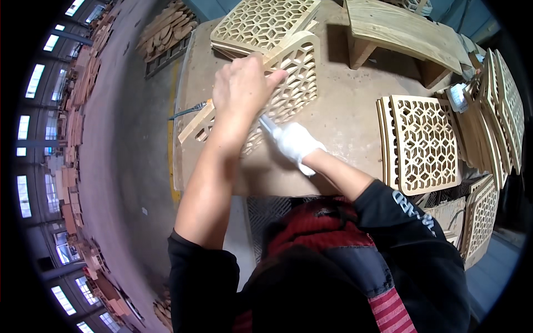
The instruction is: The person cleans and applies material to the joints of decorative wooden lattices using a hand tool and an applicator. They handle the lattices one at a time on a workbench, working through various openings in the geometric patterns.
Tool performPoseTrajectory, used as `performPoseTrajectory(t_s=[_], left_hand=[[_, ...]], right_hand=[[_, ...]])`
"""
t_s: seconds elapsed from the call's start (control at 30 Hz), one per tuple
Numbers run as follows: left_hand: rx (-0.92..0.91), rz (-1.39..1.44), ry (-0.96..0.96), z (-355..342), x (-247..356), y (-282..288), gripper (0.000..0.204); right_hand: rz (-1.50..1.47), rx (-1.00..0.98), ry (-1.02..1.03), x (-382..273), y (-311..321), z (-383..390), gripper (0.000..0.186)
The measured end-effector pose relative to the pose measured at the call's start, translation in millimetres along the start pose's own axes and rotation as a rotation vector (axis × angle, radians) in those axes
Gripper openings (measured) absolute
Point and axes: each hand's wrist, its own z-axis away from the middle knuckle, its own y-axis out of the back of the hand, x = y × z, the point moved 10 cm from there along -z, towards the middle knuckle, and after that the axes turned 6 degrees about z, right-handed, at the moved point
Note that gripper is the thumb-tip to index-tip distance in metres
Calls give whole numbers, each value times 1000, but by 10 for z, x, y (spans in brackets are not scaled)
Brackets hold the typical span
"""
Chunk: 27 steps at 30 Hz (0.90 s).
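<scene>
Left hand, bare, lay over the upper rim of the lattice panel; fingertips hidden, couldn't tell if they gripped. Panel sat tilted on the table, in front of both hands. Probably wood: light, stiff, low slip, thin slats likely snap-prone. Solid rim looked the best hold, not the lattice. Right hand, white-gloved, had fingers wrapped around a grey tool at the panel.
</scene>
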Motion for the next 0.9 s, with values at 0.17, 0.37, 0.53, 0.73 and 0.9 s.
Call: performPoseTrajectory(t_s=[0.17,0.37,0.53,0.73,0.9], left_hand=[[-14,-6,-30,-37,99,-2,56],[1,-14,4,-1,-32,2,48],[17,-15,-33,-44,83,16,62],[-35,34,47,-9,-39,52,50],[-12,-16,-28,-103,113,-12,62]], right_hand=[[202,-100,32,-134,-38,-305,50],[-44,-72,-36,58,-87,83,49],[337,31,188,-171,-49,-451,40],[-176,-62,-121,82,-42,140,40],[212,-81,41,-19,-87,-473,40]])
